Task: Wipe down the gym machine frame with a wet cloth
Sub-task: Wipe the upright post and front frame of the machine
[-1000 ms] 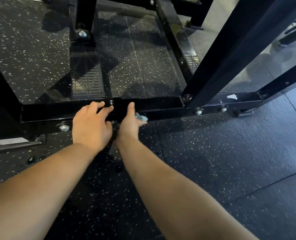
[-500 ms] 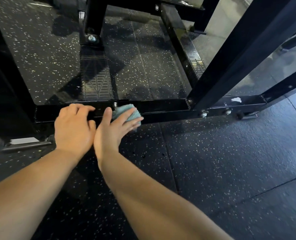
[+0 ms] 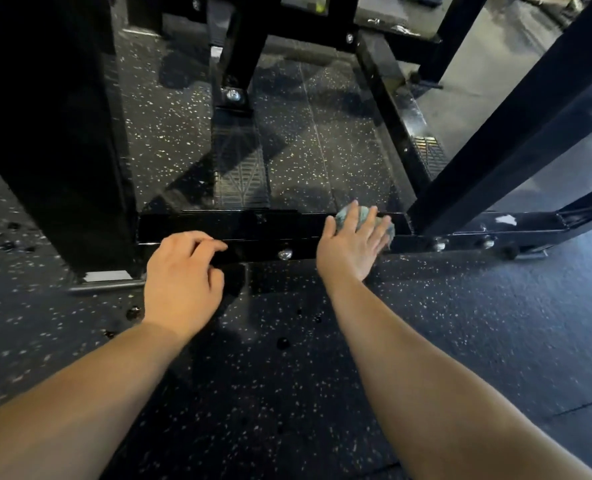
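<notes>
A black steel base bar [image 3: 253,230] of the gym machine frame runs left to right across the floor. My right hand [image 3: 353,247] lies flat with straight fingers on a bunched light-blue cloth [image 3: 365,216], pressing it onto the bar's right part, close to a slanted black post [image 3: 495,133]. Only the cloth's edges show around the fingers. My left hand [image 3: 183,278] rests at the bar's front edge to the left, fingers loosely curled and holding nothing.
A wide black upright [image 3: 55,133] stands at the left. Bolts [image 3: 285,253] stud the bar's front face. Ribbed foot plates [image 3: 241,174] lie behind the bar on black speckled rubber floor [image 3: 287,393]. A white smudge [image 3: 506,220] marks the bar's right end.
My right hand has slid the cloth to the right along the bar, away from my left hand and toward the slanted post. The view has shifted slightly.
</notes>
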